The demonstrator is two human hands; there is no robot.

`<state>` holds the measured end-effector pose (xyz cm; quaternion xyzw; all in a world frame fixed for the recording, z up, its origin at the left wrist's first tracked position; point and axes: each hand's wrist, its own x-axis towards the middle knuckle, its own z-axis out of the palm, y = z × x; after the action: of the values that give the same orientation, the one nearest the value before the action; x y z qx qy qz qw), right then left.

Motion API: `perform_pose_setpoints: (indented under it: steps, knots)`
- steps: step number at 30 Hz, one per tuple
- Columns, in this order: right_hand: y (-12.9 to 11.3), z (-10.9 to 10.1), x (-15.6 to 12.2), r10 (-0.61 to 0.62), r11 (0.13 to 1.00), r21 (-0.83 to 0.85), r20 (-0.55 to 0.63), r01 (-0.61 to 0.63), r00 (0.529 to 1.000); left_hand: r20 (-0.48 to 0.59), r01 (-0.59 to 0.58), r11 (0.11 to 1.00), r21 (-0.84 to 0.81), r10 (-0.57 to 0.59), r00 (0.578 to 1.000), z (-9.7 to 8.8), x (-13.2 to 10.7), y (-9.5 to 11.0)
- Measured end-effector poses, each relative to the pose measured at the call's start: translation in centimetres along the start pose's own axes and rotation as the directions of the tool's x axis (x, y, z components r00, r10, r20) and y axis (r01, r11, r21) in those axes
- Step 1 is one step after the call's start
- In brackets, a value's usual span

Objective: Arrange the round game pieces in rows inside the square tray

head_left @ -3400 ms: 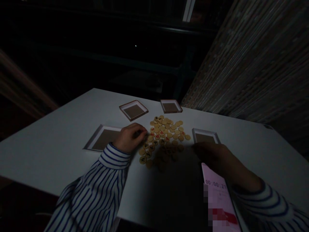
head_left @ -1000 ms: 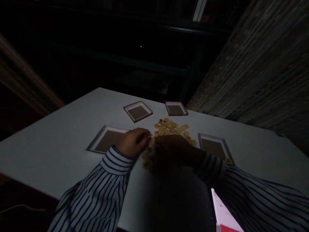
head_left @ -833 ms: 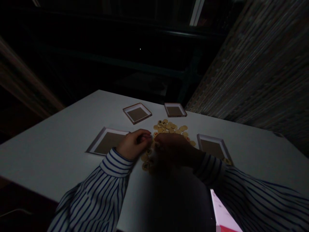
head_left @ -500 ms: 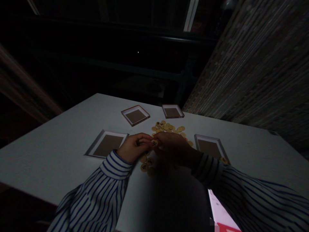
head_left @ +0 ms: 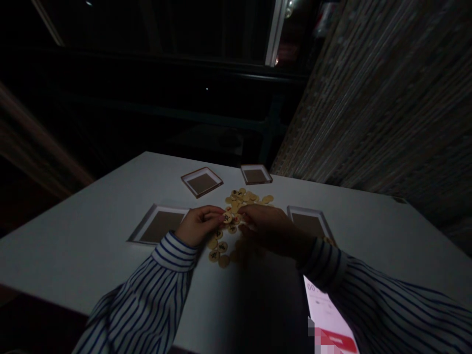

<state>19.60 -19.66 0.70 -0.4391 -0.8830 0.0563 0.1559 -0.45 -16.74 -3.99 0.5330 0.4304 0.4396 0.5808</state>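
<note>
A heap of round yellow game discs (head_left: 246, 197) with red or black marks lies in the middle of a white table (head_left: 92, 231). My left hand (head_left: 199, 225) is curled at the heap's left edge and pinches one disc (head_left: 227, 217) with a black mark at its fingertips. My right hand (head_left: 269, 228) lies in shadow over the heap's near right part, fingers bent, its tips close to the pinched disc. Whether it holds anything is hidden in the dark. More discs (head_left: 217, 250) lie below my left hand.
Four shallow square trays with brown bottoms ring the heap: near left (head_left: 159, 224), far left (head_left: 201, 181), far middle (head_left: 255, 174), right (head_left: 309, 221). A lit phone (head_left: 330, 319) with a timer lies at the near edge. A brick wall (head_left: 376, 98) rises at the right.
My right hand came from the phone to the heap and met my left hand. A disc was lifted between the fingertips and now sits in my left hand's pinch. The view shifted slightly.
</note>
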Motion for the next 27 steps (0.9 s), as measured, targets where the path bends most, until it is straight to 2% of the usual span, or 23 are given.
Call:
perform_pose_setpoints:
  steps: [9,17,27]
  knots:
    - [0.5,-2.1,-2.8,0.090,0.996,0.024,-0.063,-0.089,0.994,0.001,-0.041,0.998,0.040,0.041,0.999,0.8,-0.8,1.1]
    - [1.4,-3.0,-4.9,0.117,0.993,0.011,-0.179,-0.117,0.977,-0.013,-0.080,0.996,0.033,0.080,0.997,3.5,-1.1,2.1]
    - [2.8,-3.9,-7.8,0.161,0.986,0.090,-0.232,-0.143,0.959,-0.008,-0.020,0.998,-0.059,0.020,1.000,7.3,-1.2,1.5]
